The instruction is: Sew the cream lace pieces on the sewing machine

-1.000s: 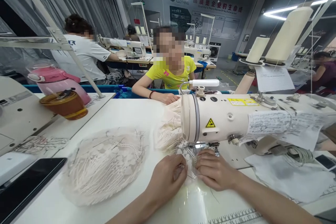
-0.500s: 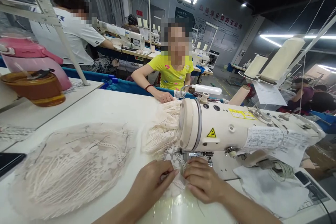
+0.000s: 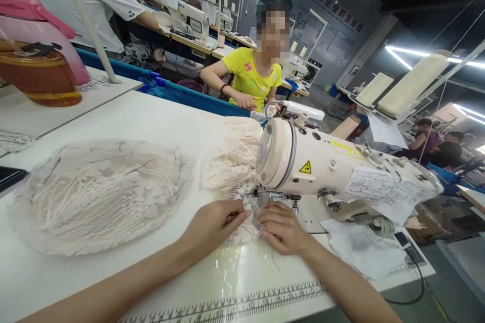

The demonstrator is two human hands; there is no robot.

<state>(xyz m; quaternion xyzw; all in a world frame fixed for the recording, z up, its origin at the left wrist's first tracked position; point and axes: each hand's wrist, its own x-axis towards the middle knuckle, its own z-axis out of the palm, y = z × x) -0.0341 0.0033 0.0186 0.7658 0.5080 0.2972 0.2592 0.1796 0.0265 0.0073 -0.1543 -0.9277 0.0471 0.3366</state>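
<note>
Pinching a small piece of cream lace trim (image 3: 248, 224) between both hands, you are working at the near edge of the white worktop (image 3: 151, 116), just in front of the needle of the cream-coloured industrial sewing machine (image 3: 326, 166). Your left hand (image 3: 212, 224) is closing narrowly on the lace's left side, fingertips drawn together on it; your right hand (image 3: 282, 227) is pressing down on its right side, fingers curled and touching the fabric. The two hands are lying just beside each other, the lace between them. A heap of cream lace pieces (image 3: 235, 159) is lying against the machine's head, behind your hands. A wide round pile of cream lace with loose threads (image 3: 98, 192) is spreading over the worktop's left part, well apart from your left hand. A printed ruler strip (image 3: 242, 303) is running along the near edge. A person in a yellow T-shirt (image 3: 248, 78) is sitting beyond the far edge
</note>
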